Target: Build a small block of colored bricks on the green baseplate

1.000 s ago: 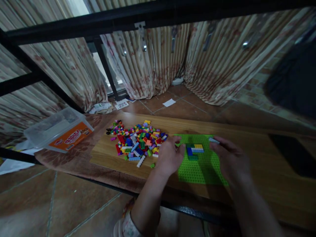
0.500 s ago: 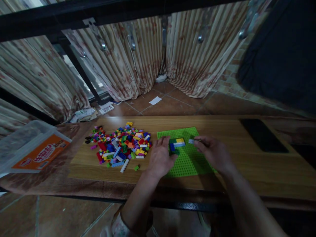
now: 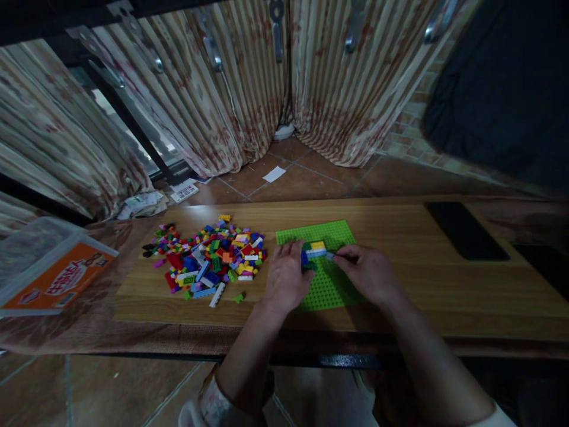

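A green studded baseplate (image 3: 334,232) lies on the wooden board (image 3: 400,284). A small block of joined bricks (image 3: 315,249), blue, yellow, white and green, sits on its left half. My left hand (image 3: 287,280) lies on the plate's left edge, its fingers spread beside that block. My right hand (image 3: 368,273) pinches a small pale brick (image 3: 330,256) at its fingertips, touching the block's right side. A heap of loose coloured bricks (image 3: 208,256) lies to the left of my left hand.
A clear plastic box with an orange label (image 3: 48,273) rests at the far left. A black phone (image 3: 464,230) lies on the board at the right. Striped curtains (image 3: 231,77) hang behind, with papers (image 3: 186,191) on the tiled floor.
The view has swung right and down. My right hand has carried the pale brick leftward from the plate's right part to the side of the joined block. My left hand stays on the plate's left edge.
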{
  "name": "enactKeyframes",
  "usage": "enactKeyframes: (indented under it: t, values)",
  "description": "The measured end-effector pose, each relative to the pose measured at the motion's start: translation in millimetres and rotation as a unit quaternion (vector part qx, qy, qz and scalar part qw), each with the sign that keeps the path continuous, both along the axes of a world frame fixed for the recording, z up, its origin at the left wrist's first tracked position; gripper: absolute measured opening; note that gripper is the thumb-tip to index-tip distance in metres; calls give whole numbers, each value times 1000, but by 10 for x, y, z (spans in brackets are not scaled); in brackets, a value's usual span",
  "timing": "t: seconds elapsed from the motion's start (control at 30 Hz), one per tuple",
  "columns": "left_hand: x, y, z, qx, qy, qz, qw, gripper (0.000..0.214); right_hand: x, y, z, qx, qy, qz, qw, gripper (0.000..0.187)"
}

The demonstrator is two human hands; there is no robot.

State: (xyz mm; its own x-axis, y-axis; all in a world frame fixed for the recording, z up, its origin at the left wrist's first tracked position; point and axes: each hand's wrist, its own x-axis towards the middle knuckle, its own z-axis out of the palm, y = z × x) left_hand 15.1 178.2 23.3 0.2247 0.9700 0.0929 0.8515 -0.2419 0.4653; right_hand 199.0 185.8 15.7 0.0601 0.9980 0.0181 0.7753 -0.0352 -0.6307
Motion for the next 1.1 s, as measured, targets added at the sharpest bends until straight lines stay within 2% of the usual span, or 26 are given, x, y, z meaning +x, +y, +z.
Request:
enactKeyframes:
  t: [0.23,0.4,0.67,1.1]
  values:
    - [5,-7,-22,3,-6,1,1000,56,12,1,35,-42,-22,5,999,26]
    - [31,-24,-35,-1,-14,-2,1000,55,10,9,27,-38,-41,16,998,27]
    - [91,-41,-77,11,-19,7,1000,57,16,16,30,-41,-13,38,998,24]
    - [162,-88,-41,16,-13,9,1000,35,-55,21,-5,-32,17,40,999,18]
